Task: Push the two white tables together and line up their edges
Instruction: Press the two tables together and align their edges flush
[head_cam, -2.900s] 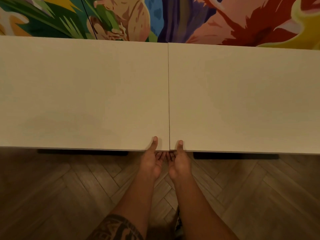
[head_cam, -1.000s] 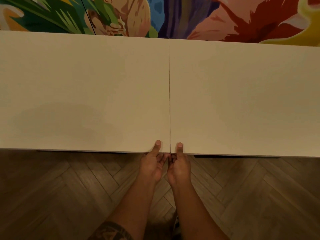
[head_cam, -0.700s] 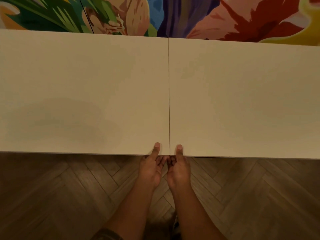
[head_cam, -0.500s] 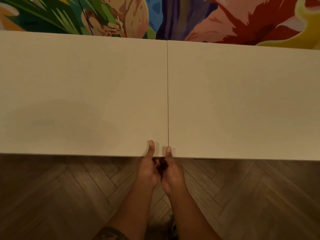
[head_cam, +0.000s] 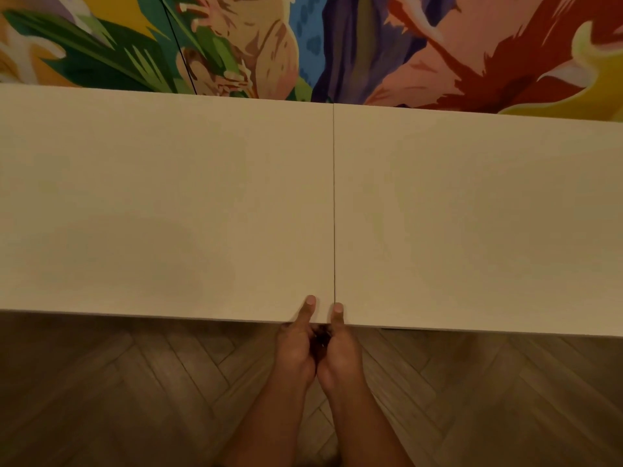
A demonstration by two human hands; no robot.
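Two white tables fill the view side by side, the left white table (head_cam: 161, 203) and the right white table (head_cam: 478, 217). They touch along a thin dark seam (head_cam: 334, 197), and their near and far edges look level at it. My left hand (head_cam: 296, 352) grips the near edge of the left table, thumb on top just left of the seam and fingers curled underneath. Pressed against it, my right hand (head_cam: 340, 355) grips the near edge, with its thumb lying right at the seam on the right table's corner.
A colourful painted wall (head_cam: 371, 45) rises directly behind the tables' far edges. A thin black cord (head_cam: 178, 48) runs down it behind the left table. Dark herringbone wood floor (head_cam: 135, 392) lies on my side, under my forearms.
Both hands have slid a little to the left and closed up against each other. My right thumb has moved from further in on the right table to the seam.
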